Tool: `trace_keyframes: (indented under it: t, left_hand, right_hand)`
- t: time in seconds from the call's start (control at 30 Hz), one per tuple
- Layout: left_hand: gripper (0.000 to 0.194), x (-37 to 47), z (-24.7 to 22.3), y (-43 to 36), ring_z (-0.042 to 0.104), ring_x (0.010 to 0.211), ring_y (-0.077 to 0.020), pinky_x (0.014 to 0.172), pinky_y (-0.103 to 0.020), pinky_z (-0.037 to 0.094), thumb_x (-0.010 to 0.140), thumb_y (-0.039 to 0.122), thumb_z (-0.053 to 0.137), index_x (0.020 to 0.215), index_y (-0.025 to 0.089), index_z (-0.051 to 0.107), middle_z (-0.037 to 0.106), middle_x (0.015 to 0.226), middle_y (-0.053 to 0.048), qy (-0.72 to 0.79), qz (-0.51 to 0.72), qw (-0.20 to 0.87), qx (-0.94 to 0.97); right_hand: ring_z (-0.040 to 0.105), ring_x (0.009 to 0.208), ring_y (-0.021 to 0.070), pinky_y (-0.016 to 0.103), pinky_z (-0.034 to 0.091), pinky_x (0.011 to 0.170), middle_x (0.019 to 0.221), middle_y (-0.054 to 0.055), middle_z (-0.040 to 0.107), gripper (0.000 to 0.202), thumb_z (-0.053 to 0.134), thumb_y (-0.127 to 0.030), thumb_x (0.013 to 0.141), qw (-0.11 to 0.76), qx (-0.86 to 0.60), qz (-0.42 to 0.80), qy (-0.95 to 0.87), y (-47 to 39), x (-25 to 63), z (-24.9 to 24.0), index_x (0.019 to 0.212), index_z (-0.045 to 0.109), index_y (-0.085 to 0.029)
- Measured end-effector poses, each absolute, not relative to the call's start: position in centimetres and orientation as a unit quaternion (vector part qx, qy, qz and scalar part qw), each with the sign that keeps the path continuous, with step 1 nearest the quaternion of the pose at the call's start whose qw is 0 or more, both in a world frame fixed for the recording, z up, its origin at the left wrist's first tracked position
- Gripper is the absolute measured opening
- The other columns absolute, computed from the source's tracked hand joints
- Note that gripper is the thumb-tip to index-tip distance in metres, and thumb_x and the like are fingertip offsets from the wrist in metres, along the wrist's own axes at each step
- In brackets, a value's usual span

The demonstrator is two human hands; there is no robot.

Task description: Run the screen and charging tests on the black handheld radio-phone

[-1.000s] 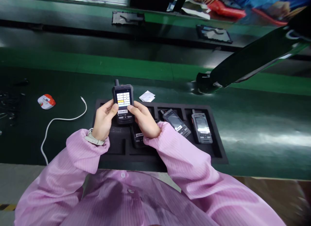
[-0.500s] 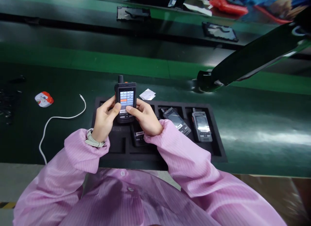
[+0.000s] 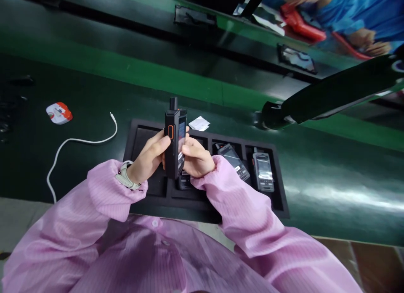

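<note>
You are turning the handset edge-on: its orange side button is now facing the camera and the screen is facing right. Your left hand is shifting onto that side; your right hand is apparently supporting the screen face.

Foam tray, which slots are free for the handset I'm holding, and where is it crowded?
The foam tray has its leftmost slot bare, beside the left hand. The right slots hold two handsets; another lies under the right hand. Bare belt lies between the white cable and the tray.
</note>
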State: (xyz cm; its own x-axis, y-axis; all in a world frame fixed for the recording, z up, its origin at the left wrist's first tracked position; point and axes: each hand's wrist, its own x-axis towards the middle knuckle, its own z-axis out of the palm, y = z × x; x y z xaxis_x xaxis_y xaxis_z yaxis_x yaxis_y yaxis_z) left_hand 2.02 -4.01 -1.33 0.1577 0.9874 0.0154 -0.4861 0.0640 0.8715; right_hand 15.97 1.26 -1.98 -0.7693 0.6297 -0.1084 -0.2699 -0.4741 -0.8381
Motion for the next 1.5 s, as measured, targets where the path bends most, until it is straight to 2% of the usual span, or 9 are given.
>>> trace_keyframes:
  t: [0.13, 0.3, 0.4, 0.53, 0.77, 1.0, 1.3, 1.4, 1.5]
  left_hand:
    - [0.064, 1.9, -2.0, -4.1, 0.071, 0.066, -0.0237, 0.066, -0.041, 0.062, 0.086, 0.071, 0.058, 0.123, 0.02, 0.072, 0.077, 0.089, -0.009, 0.338, 0.564, 0.634, 0.407]
    - [0.053, 1.9, -2.4, -4.0, 0.071, 0.113, -0.0327, 0.102, -0.046, 0.057, 0.091, 0.064, 0.057, 0.118, 0.022, 0.074, 0.077, 0.113, -0.009, 0.357, 0.595, 0.555, 0.46]
    - [0.05, 1.8, -2.3, -3.9, 0.064, 0.128, -0.0333, 0.112, -0.045, 0.051, 0.092, 0.061, 0.057, 0.117, 0.021, 0.074, 0.076, 0.121, -0.009, 0.351, 0.61, 0.534, 0.468]
    - [0.046, 1.7, -2.1, -3.9, 0.064, 0.129, -0.0331, 0.113, -0.045, 0.051, 0.092, 0.056, 0.06, 0.117, 0.02, 0.074, 0.076, 0.121, -0.011, 0.326, 0.614, 0.561, 0.45]
    - [0.044, 2.1, -1.4, -3.7, 0.061, 0.133, -0.0362, 0.114, -0.051, 0.049, 0.084, 0.06, 0.065, 0.095, 0.019, 0.074, 0.078, 0.11, -0.011, 0.322, 0.636, 0.577, 0.399]
    - [0.043, 2.5, -0.4, -3.7, 0.06, 0.134, -0.0392, 0.115, -0.056, 0.047, 0.075, 0.058, 0.069, 0.092, 0.018, 0.073, 0.078, 0.111, -0.013, 0.337, 0.633, 0.6, 0.356]
    - [0.061, 2.6, 0.7, -3.8, 0.059, 0.133, -0.0432, 0.112, -0.06, 0.049, 0.07, 0.055, 0.068, 0.116, 0.015, 0.072, 0.077, 0.113, -0.016, 0.366, 0.623, 0.6, 0.344]
    - [0.055, 2.6, 0.9, -3.9, 0.057, 0.136, -0.0427, 0.113, -0.06, 0.048, 0.07, 0.053, 0.067, 0.11, 0.016, 0.073, 0.076, 0.116, -0.016, 0.365, 0.612, 0.618, 0.332]
    - [0.048, 2.6, 1.0, -4.0, 0.056, 0.138, -0.0422, 0.114, -0.061, 0.048, 0.068, 0.049, 0.067, 0.104, 0.017, 0.074, 0.077, 0.115, -0.015, 0.362, 0.616, 0.621, 0.323]
  right_hand:
    - [0.073, 0.094, 0.0293, 0.042, 0.063, 0.079, 0.078, 0.008, 0.07, 0.041, 0.077, -0.056, 0.069, 0.272, -0.199, 0.837, -0.431, 1.2, 15.9, -2.2, 0.082, 0.065, -0.019]
    - [0.072, 0.095, 0.0293, 0.041, 0.062, 0.08, 0.079, 0.008, 0.071, 0.039, 0.078, -0.054, 0.068, 0.271, -0.199, 0.841, -0.424, 1.2, 15.9, -2.0, 0.081, 0.066, -0.02]
    - [0.073, 0.095, 0.0276, 0.038, 0.061, 0.081, 0.087, 0.007, 0.073, 0.036, 0.078, -0.051, 0.071, 0.272, -0.198, 0.841, -0.424, 1.0, 15.8, -1.5, 0.084, 0.067, -0.019]
    - [0.072, 0.085, 0.0211, 0.031, 0.058, 0.078, 0.087, 0.005, 0.073, 0.032, 0.081, -0.044, 0.071, 0.294, -0.204, 0.846, -0.396, 0.7, 15.8, -1.1, 0.083, 0.067, -0.018]
    - [0.065, 0.062, 0.0131, 0.024, 0.054, 0.063, 0.072, 0.003, 0.07, 0.032, 0.082, -0.042, 0.073, 0.312, -0.151, 0.865, -0.362, 0.7, 15.7, -1.1, 0.083, 0.071, -0.014]
    - [0.066, 0.072, 0.0124, 0.023, 0.055, 0.071, 0.08, 0.002, 0.072, 0.031, 0.087, -0.04, 0.071, 0.328, -0.144, 0.87, -0.339, 0.4, 15.6, -0.5, 0.083, 0.074, -0.014]
    - [0.071, 0.091, 0.0162, 0.028, 0.056, 0.09, 0.095, 0.003, 0.075, 0.027, 0.087, -0.038, 0.073, 0.34, -0.139, 0.867, -0.335, 0.1, 15.4, -0.4, 0.084, 0.076, -0.016]
    - [0.071, 0.101, 0.0185, 0.031, 0.054, 0.099, 0.105, 0.003, 0.074, 0.026, 0.088, -0.037, 0.071, 0.359, -0.146, 0.853, -0.35, 0.0, 15.3, -0.4, 0.083, 0.076, -0.017]
    - [0.071, 0.101, 0.0212, 0.038, 0.053, 0.105, 0.098, 0.004, 0.075, 0.027, 0.088, -0.036, 0.069, 0.354, -0.154, 0.851, -0.357, -0.2, 15.2, -0.5, 0.084, 0.076, -0.017]
